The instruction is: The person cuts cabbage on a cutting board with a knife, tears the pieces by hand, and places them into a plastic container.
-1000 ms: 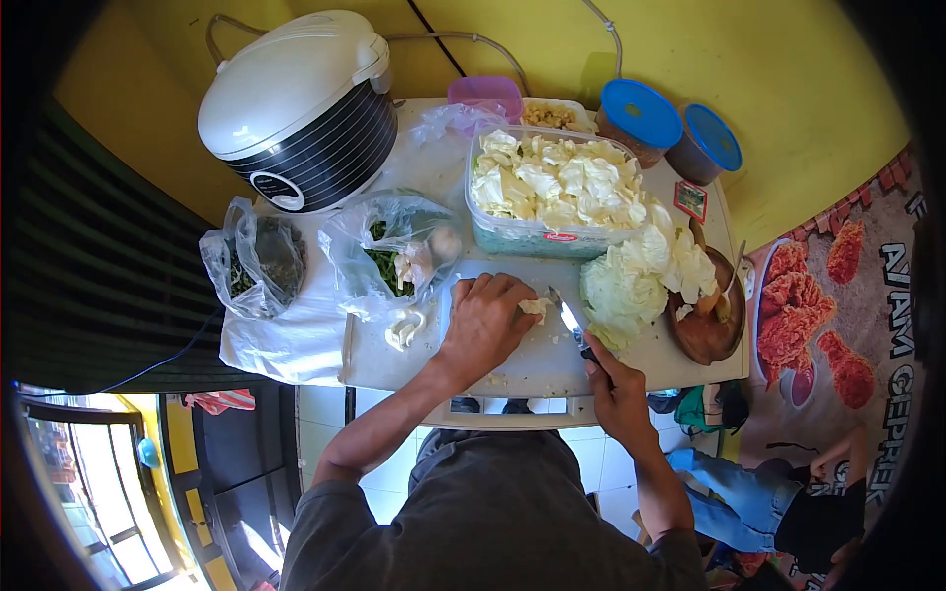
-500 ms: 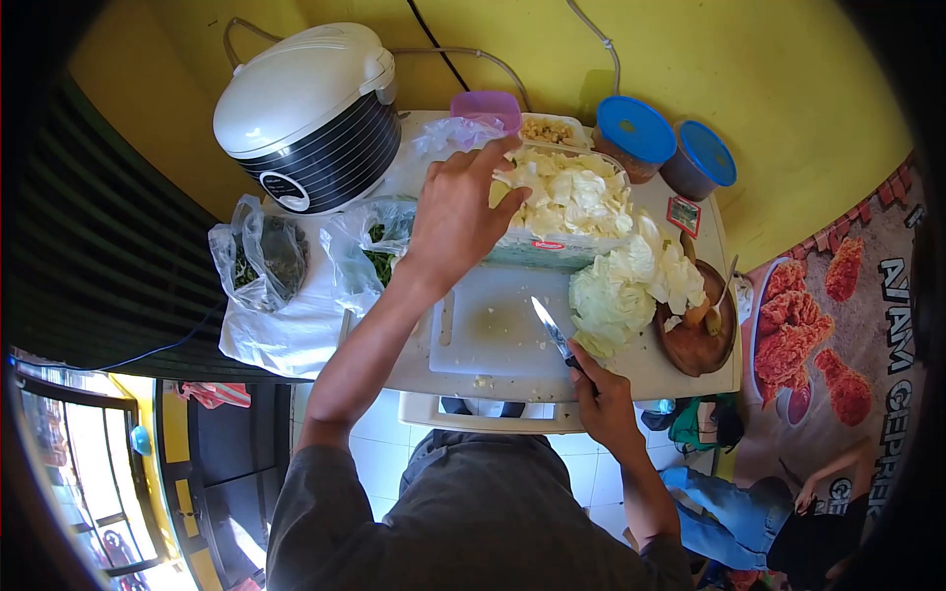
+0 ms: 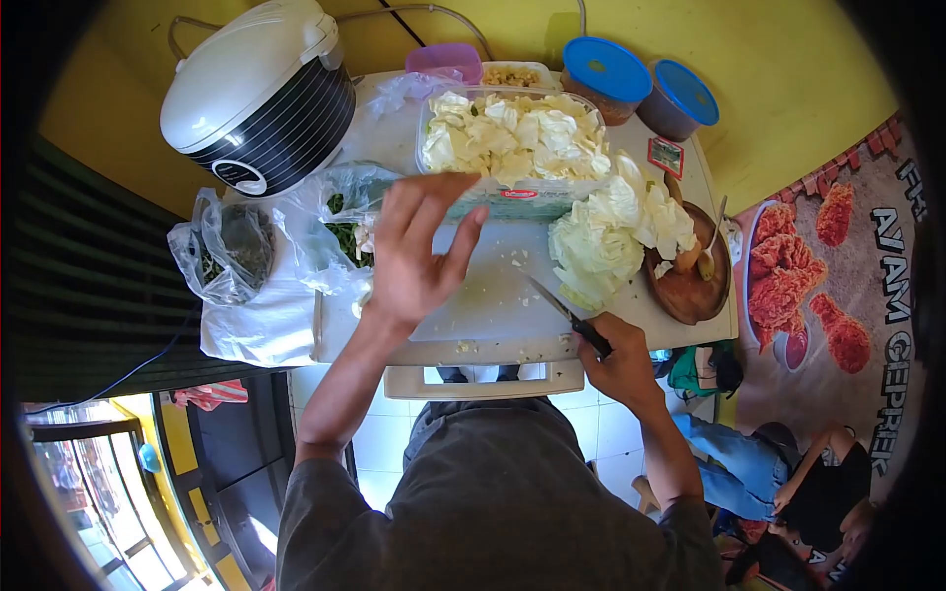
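My left hand hovers above the left part of the white cutting board, its fingers apart and holding nothing. The black handle of a knife is in my right hand at the board's front right edge, the blade pointing up and left over the board. Behind the board stands a clear container heaped with cut cabbage. A partly cut cabbage head with loose leaves lies at the board's right side. Small cabbage bits are scattered on the board.
A rice cooker stands at the back left, near plastic bags of greens. Blue-lidded tubs are at the back right. A brown mortar with a spoon sits at the right edge. A seated person is at the lower right.
My left hand has drawn back from the cabbage container, down and to the left. My right hand stays by the board's front right with the knife. The camera view has shifted.
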`<action>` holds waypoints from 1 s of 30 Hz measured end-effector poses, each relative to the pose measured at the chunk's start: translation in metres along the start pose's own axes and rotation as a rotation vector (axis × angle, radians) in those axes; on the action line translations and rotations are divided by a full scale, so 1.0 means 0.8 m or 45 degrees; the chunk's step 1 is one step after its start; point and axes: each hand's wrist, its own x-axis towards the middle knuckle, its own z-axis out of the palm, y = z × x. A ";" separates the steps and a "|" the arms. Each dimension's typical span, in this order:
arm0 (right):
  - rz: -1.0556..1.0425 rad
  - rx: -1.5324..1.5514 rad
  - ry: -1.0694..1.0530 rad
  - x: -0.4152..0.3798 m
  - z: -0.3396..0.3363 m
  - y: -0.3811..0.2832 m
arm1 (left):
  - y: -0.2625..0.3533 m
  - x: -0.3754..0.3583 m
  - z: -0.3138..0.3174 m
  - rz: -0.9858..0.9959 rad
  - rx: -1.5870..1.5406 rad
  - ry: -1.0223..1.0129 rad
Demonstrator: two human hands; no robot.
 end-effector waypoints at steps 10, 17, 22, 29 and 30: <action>-0.030 -0.207 -0.041 -0.005 0.015 -0.002 | 0.006 -0.113 -0.010 -0.542 -0.327 -0.250; -0.215 -0.170 -0.071 0.005 0.005 -0.009 | 0.008 -0.131 -0.008 -0.675 -0.342 -0.320; -0.242 -0.019 0.203 0.057 -0.027 -0.050 | 0.011 -0.137 -0.001 -0.665 -0.287 -0.286; -0.086 0.073 0.636 0.170 -0.050 -0.051 | 0.012 -0.139 -0.002 -0.623 -0.266 -0.305; -0.078 0.102 0.680 0.174 -0.054 -0.043 | 0.012 -0.138 -0.003 -0.624 -0.272 -0.305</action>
